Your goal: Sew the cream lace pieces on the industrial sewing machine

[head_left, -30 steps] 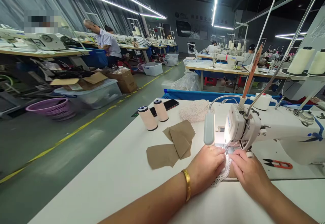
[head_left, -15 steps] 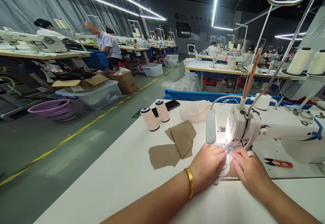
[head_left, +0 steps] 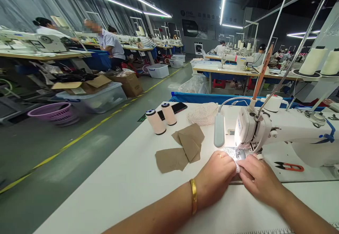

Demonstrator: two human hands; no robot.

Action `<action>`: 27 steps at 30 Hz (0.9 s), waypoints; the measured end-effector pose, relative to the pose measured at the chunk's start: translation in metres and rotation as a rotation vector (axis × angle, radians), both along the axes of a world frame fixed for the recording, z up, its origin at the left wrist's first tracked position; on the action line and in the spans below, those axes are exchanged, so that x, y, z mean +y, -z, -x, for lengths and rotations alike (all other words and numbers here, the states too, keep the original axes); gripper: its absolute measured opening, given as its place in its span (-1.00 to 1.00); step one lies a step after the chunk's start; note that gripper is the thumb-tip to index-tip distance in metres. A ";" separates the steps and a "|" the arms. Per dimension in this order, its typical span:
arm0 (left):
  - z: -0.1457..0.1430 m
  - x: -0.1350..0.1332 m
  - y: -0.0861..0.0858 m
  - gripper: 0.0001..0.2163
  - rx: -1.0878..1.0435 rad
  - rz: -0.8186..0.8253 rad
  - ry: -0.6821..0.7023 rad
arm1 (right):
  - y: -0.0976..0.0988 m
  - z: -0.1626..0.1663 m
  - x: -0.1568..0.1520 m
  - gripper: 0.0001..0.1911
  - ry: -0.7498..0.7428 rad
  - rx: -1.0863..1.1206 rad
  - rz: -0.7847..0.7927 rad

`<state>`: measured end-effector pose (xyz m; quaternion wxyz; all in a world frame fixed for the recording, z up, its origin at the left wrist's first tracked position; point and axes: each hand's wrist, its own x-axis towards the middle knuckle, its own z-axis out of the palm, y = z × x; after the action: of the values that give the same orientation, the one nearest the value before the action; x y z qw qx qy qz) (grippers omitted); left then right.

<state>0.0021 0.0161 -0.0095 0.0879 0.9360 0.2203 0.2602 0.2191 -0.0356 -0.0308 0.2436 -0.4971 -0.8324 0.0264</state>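
Observation:
Under the lit head of a white sewing machine [head_left: 254, 126], white lace trim [head_left: 230, 152] lies at the presser foot. My left hand [head_left: 217, 172], with a gold bangle on its wrist, is closed on the lace just left of the needle area. Close beside it, my right hand [head_left: 262, 177] has its fingers pinched at the lace edge, and the two hands nearly touch. Fingertips and most of the work beneath them are hidden. Brown fabric pieces [head_left: 171, 159] lie to the left of my hands. Red-handled thread snips [head_left: 290, 166] rest on the machine bed at right.
Two pale thread cones [head_left: 156, 122] stand at the table's left, by a dark phone [head_left: 178, 107]. A heap of cream lace [head_left: 202, 113] lies behind the brown pieces. A grey lamp [head_left: 219, 130] hangs left of the needle. A ruler edge [head_left: 278, 230] shows at the front. Co-workers sit farther off.
My left hand has curled and drawn slightly toward me. The lace end that hung toward me is now mostly gathered under my fingers, and more lace shows beside the presser foot.

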 end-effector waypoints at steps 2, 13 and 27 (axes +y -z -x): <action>-0.002 0.002 -0.003 -0.74 -0.022 0.065 -0.045 | 0.001 0.000 0.003 -0.84 -0.003 0.021 0.007; -0.008 0.025 0.012 -0.88 -0.076 0.246 -0.092 | -0.002 0.002 0.014 -0.72 0.117 0.299 0.051; -0.003 0.019 0.006 -0.83 -0.117 0.170 -0.048 | -0.006 -0.006 0.012 -0.71 -0.054 0.060 0.030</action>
<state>0.0055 0.0353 -0.0156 0.1734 0.9028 0.2584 0.2968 0.2247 -0.0240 -0.0243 0.2600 -0.4771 -0.8374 0.0603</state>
